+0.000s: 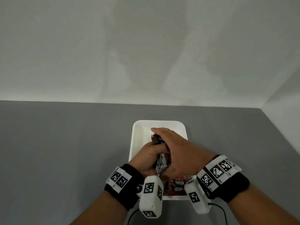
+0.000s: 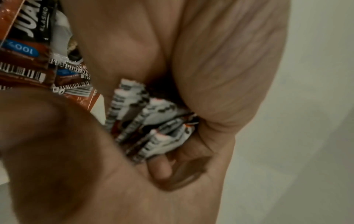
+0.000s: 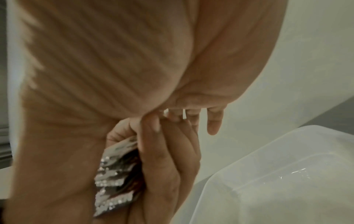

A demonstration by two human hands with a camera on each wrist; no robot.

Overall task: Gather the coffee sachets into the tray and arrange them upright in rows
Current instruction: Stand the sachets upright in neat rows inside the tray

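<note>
My left hand [image 1: 150, 158] grips a stack of brown coffee sachets [image 1: 162, 161] from the left, just above the white tray [image 1: 138, 140]. My right hand [image 1: 176, 151] wraps the same stack from the right, its fingers bent over the far end. The left wrist view shows the sachets' crimped ends [image 2: 151, 125] fanned between both palms. In the right wrist view my left fingers [image 3: 162, 151] curl round the silvery sachet edges [image 3: 114, 174]. More sachets [image 1: 177, 186] lie flat in the tray's near end, partly hidden by my wrists.
The tray stands on a grey table [image 1: 65, 151] that runs up to a pale wall. The tray's far half [image 1: 146, 132] shows bare white floor. A black cable [image 1: 222, 211] trails at the near edge. The tray's rim [image 3: 287, 151] lies beside my right hand.
</note>
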